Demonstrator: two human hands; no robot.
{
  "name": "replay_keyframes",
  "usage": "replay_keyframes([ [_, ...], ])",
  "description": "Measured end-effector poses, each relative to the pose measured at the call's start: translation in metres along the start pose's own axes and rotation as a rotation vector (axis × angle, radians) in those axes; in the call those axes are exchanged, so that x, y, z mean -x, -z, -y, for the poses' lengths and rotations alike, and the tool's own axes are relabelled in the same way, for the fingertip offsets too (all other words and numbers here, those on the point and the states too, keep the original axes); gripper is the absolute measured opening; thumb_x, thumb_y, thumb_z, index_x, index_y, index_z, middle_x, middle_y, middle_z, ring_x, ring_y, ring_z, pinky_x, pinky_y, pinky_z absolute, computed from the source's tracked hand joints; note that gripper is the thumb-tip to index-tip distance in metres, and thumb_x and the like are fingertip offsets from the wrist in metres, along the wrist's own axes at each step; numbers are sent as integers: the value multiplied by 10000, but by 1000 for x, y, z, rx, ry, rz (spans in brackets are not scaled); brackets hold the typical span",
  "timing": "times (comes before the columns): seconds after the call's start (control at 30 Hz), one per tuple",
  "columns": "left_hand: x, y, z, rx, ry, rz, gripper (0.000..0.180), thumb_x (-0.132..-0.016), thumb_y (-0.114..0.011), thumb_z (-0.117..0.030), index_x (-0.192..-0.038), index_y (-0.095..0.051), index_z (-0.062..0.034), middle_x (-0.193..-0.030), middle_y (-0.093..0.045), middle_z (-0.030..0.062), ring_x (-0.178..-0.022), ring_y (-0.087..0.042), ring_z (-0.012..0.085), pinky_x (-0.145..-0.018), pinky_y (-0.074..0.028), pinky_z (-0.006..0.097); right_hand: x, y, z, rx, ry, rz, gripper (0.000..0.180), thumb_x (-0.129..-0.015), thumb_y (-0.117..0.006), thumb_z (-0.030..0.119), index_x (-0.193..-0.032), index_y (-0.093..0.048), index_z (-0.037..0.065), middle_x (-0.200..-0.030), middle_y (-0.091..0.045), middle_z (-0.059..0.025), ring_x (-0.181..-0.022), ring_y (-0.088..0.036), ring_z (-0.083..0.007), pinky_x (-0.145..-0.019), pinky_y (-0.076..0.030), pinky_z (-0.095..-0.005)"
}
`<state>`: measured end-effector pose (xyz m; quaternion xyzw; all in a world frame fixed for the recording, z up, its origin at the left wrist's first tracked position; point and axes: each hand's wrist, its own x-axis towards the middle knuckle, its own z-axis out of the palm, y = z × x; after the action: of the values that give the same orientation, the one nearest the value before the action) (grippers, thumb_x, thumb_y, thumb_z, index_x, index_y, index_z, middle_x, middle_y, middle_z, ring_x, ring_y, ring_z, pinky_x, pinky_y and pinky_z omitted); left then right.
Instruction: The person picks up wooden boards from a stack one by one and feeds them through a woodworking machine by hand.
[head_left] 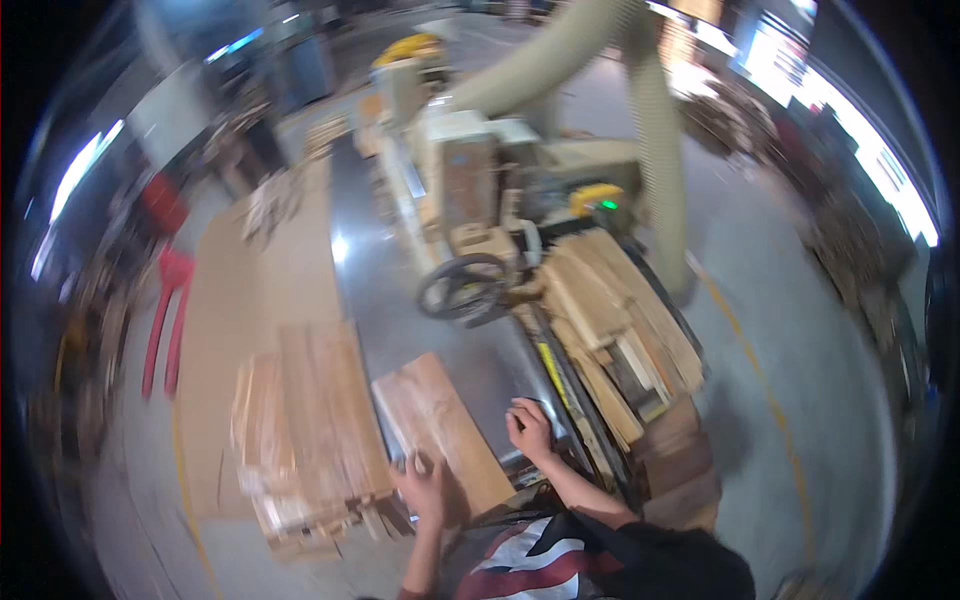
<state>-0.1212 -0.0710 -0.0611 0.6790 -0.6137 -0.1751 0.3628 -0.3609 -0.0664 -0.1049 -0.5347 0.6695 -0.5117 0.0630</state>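
A single flat wooden board (440,425), reddish-brown with rough grain, lies on the grey metal desk (400,300) of a woodworking machine, its near end at the desk's front edge. The left hand (425,488) rests flat on the board's near end, grip wide with fingers spread, clasping nothing. The right hand (530,428) lies just right of the board on the desk, fingers curled; whether it holds anything I cannot tell. Left of the board stands one stack of planks (305,430); right of it, a second pile of boards (620,320). Beyond the board sits one black handwheel (462,287).
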Motion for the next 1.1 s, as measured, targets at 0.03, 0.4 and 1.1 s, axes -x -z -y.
replay_keyframes([
  [0.03, 12, 15, -9, -104, 49, 69, 424, -694, -839, -302, -995, -668, -58, -1196, -510, 234, -1067, -526, 425, -887, -452, 488, 0, -1, 7, -32, -7, 3, 140, -846, -684, 122, -911, -693, -1, -1093, -654, -148, -1000, -638, -321, -868, -508, -389],
  [0.4, 28, 46, -12, 171, 79, 403, 455, -912, -674, -347, -777, -635, 87, -679, -628, 114, -633, -550, 184, -604, -455, 381, -1, 19, 51, -193, -410, 736, 843, -909, -389, 715, -1054, -716, -49, -1504, -349, -263, -1421, -269, -378, -1169, -237, -430],
  [1.1, 36, -53, -18, -112, -516, 558, 828, -693, -829, -496, -1374, -558, -111, -1546, -194, 335, -1453, -126, 486, -1172, -151, 531, 35, 35, 8, 7, -146, 418, 522, -882, -659, 290, -1344, -546, 74, -1524, -308, -240, -1387, -320, -426, -1119, -301, -507],
])
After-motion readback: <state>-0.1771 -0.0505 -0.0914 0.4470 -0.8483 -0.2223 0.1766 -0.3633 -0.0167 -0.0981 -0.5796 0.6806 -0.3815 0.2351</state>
